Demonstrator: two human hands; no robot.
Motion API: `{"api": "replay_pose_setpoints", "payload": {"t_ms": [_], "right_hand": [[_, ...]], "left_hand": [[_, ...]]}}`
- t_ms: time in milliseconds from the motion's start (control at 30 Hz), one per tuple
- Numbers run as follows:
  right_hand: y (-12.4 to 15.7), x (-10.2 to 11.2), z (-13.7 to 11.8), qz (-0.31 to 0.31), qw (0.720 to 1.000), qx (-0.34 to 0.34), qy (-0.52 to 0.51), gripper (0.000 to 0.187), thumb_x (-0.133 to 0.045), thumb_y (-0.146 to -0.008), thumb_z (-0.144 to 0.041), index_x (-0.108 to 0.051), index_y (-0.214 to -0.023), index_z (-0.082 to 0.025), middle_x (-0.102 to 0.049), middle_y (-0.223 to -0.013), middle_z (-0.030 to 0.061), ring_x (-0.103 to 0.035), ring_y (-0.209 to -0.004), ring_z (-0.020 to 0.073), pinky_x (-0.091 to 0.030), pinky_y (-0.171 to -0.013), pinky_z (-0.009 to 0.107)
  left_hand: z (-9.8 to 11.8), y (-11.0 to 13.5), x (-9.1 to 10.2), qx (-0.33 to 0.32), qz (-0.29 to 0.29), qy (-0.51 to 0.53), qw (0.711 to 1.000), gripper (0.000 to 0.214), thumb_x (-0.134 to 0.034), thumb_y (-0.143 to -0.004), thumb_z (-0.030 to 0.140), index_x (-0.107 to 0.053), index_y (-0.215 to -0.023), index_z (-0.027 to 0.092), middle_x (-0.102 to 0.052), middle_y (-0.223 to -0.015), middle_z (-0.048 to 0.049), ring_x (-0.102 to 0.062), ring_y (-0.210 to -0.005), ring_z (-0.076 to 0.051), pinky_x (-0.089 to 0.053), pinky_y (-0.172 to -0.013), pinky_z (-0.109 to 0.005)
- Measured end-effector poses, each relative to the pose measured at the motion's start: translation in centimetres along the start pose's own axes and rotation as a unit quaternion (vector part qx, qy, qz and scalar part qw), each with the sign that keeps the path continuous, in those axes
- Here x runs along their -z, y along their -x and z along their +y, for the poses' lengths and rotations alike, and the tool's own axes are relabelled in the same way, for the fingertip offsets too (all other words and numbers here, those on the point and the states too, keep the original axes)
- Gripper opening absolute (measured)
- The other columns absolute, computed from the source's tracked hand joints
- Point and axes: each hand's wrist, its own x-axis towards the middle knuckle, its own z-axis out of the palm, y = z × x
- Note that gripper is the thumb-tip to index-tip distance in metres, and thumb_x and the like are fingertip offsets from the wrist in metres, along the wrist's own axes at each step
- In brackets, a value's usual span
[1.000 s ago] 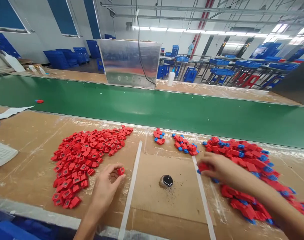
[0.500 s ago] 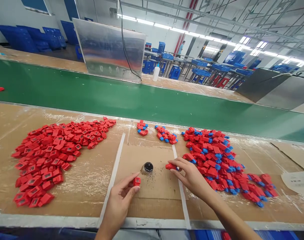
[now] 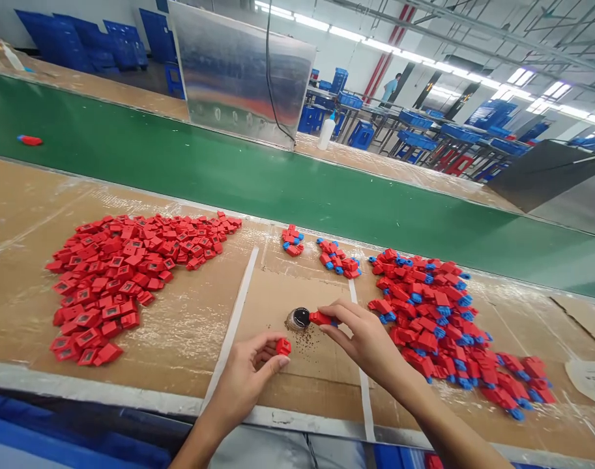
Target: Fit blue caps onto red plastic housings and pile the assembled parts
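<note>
Between thumb and fingers, my left hand (image 3: 251, 371) grips a small red plastic block (image 3: 283, 346) with an opening in its face. My right hand (image 3: 353, 329) pinches a red and blue plastic piece (image 3: 320, 318), its red end close to the rim of a small round jar (image 3: 300, 318); whether they touch I cannot tell. The jar looks dark inside, and dark specks lie scattered on the cardboard (image 3: 258, 316) around it. Fingers hide part of both held pieces.
A large heap of red blocks (image 3: 111, 273) lies on the left, and red and blue pieces (image 3: 429, 312) are piled on the right. Two small clusters (image 3: 292, 240) sit behind the jar. Beyond runs a green conveyor belt (image 3: 219, 169), with a white bottle (image 3: 326, 131) on the far ledge.
My right hand has brought its red and blue piece left to the jar. My left hand still holds the red block. The head view has shifted and tilted; a piece on the belt shows farther right.
</note>
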Motion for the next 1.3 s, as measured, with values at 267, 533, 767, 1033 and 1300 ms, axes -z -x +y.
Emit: {"api": "replay_pose_setpoints", "payload": {"t_ms": [267,533,767,1033,1300], "right_hand": [[-0.4,0.1,-0.7,-0.015,1.0,0.005,0.01,0.015,-0.053,-0.096,-0.028,-0.061,-0.106,-0.02,-0.066,-0.091,0.0071,-0.065,-0.082,0.02,-0.052,-0.072,0.031],[-0.5,0.3,-0.8,-0.004,1.0,0.006,0.018,0.016,-0.055,-0.095,-0.028,-0.061,-0.107,-0.019,-0.066,-0.092,0.007,-0.064,-0.083,0.0196,-0.05,-0.073,0.031],[-1.3,0.8,-1.4,0.022,1.0,0.004,0.007,0.017,-0.055,-0.095,-0.03,-0.062,-0.107,-0.019,-0.066,-0.094,0.0076,-0.064,-0.085,0.0196,-0.051,-0.073,0.031],[-0.6,0.1,-2.4,0.024,1.0,-0.014,-0.013,0.018,-0.054,-0.096,-0.032,-0.062,-0.106,-0.021,-0.068,-0.09,0.0069,-0.065,-0.082,0.0197,-0.051,-0.072,0.03],[-0.7,0.7,-2.4,0.041,0.999,-0.01,-0.025,0.018,-0.055,-0.095,-0.032,-0.061,-0.108,-0.021,-0.067,-0.095,0.0077,-0.064,-0.085,0.0198,-0.051,-0.074,0.031]], "left_hand": [[0.3,0.1,0.0,-0.017,-0.013,-0.032,0.999,0.02,-0.064,-0.086,0.034,-0.068,-0.099,0.019,-0.068,-0.087,-0.0027,-0.061,-0.079,-0.017,-0.048,-0.074,-0.025],[0.1,0.5,-0.1,0.003,-0.028,0.056,0.998,0.019,-0.065,-0.084,0.03,-0.066,-0.099,0.018,-0.06,-0.077,0.0007,-0.053,-0.071,-0.012,-0.042,-0.066,-0.022],[-0.3,0.3,-0.3,0.026,-0.042,0.123,0.991,0.018,-0.065,-0.082,0.021,-0.065,-0.099,0.017,-0.059,-0.079,0.0002,-0.054,-0.074,-0.013,-0.045,-0.068,-0.023],[-0.6,0.4,-0.3,0.023,-0.03,0.095,0.995,0.021,-0.064,-0.083,0.026,-0.066,-0.102,0.017,-0.059,-0.075,0.0004,-0.054,-0.07,-0.013,-0.045,-0.064,-0.022],[-0.6,0.5,-0.3,0.01,-0.023,0.089,0.996,0.021,-0.063,-0.084,0.027,-0.067,-0.102,0.016,-0.058,-0.075,0.0002,-0.051,-0.07,-0.013,-0.043,-0.063,-0.022]]}}
